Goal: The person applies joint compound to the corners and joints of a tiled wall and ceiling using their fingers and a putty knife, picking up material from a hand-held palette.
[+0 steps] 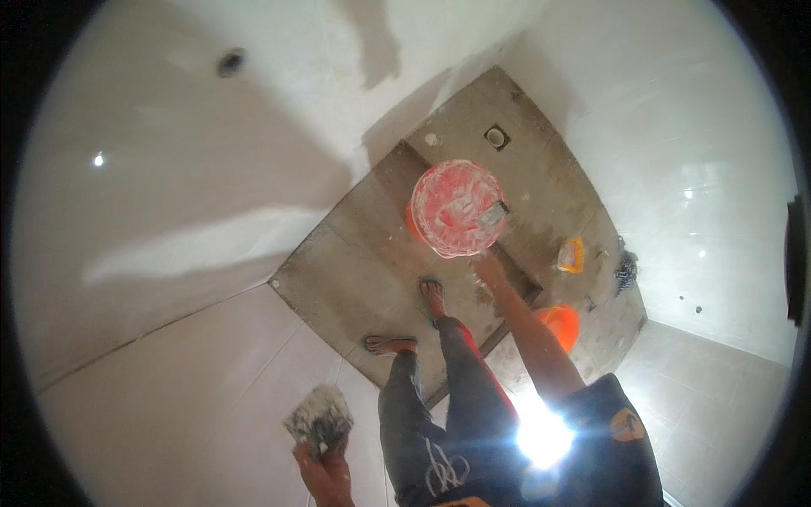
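My left hand (325,469) is closed around a flat, squarish tool (319,416) thickly smeared with grey-white paste; its exact kind is hidden under the coating. My right arm reaches down to a round red bucket (452,190), its inside streaked with white paste. At the bucket's near rim is my right hand (488,269), its fingers too small and blurred to make out. A small grey blade-like piece (492,214) lies across the bucket's right side.
An orange bucket (559,326) stands beside my right forearm. Farther off are a yellow-orange container (571,254) and a dark crumpled cloth (626,272) by the right wall. A round drain (497,137) opens in the rough, stepped concrete floor (355,253). Pale tiled walls (169,169) close in around me.
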The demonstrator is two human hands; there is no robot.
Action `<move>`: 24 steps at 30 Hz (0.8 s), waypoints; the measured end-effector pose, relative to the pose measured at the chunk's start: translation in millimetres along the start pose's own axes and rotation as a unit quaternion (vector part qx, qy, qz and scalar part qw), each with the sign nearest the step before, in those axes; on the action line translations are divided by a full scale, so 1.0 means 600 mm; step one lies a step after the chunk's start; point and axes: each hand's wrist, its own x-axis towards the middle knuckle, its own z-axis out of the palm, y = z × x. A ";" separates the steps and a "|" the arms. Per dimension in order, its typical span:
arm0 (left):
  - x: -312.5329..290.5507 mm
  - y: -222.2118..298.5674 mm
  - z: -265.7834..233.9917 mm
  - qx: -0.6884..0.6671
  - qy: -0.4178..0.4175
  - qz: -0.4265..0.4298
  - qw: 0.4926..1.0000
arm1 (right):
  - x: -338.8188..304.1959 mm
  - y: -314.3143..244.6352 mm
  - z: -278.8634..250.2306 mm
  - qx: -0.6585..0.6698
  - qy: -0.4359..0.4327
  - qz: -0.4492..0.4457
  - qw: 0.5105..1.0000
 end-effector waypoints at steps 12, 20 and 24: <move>0.113 -0.182 0.049 0.151 -0.027 -0.067 0.986 | 0.261 -0.001 0.048 -0.006 0.050 -0.060 0.997; 0.087 -0.178 0.111 0.153 -0.044 -0.040 0.986 | 0.265 -0.002 0.006 -0.047 -0.038 -0.075 0.995; 0.056 -0.149 0.121 0.132 0.009 -0.033 0.991 | 0.226 -0.028 0.013 0.039 0.067 -0.072 0.994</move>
